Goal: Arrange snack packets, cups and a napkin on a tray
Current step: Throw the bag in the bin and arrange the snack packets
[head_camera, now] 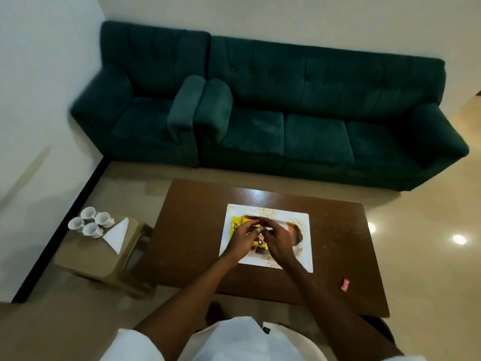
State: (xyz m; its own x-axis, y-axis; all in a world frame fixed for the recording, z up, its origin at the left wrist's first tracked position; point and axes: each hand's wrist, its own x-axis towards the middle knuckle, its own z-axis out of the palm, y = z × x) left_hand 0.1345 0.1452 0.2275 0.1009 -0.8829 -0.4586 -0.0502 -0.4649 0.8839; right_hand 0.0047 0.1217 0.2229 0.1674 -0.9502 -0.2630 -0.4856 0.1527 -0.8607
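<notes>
A white patterned tray [299,217] lies flat near the middle of the brown table [195,217], its long sides running roughly along the table's length. On it rests a yellow snack packet [235,225], its long axis stretching from the tray's far-left corner toward the near edge, slightly askew to the tray's sides; a brown packet [296,234] peeks out just beside it toward the right edge, partly hidden.

Both hands hover over the yellow packet. The left hand [243,242] has its fingers curled together, tips bunched near the packet's upper part; the right hand [277,242] meets it, fingers drawn in and tips close against the left's. Blur keeps me from telling whether either actually pinches the wrapper.

Off the table's left end stands a beige stool [86,259] carrying four white cups [91,222] clustered at its far corner, with a folded white napkin [117,234] just beside them, its point aimed away from me. A small pink object [345,284] lies near the table's near-right corner.
</notes>
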